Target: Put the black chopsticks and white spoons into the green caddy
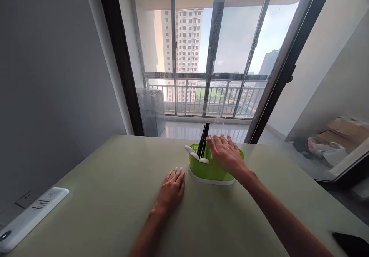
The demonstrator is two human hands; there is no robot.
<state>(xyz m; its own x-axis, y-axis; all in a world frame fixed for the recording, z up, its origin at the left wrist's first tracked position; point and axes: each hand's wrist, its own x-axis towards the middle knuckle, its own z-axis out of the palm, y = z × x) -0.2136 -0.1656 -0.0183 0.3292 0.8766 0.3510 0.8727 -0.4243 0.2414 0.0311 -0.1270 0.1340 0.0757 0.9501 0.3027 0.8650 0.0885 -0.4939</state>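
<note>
A green plastic cutlery holder (208,169) on a white base stands near the far edge of a pale green table (115,195). Black chopsticks (203,139) and white spoon handles (193,153) stick up from its left side. My right hand (226,154) lies over the top of the holder with its fingers spread, just right of the chopsticks. Flat on the table sits my left hand (172,187), palm down, a little to the left of the holder and not touching it.
A white power strip (30,216) lies at the table's left edge. A dark phone (350,242) rests at the near right corner. Behind the table is a large glass sliding door (213,57) to a balcony. Boxes and bags (331,141) sit on the floor at right.
</note>
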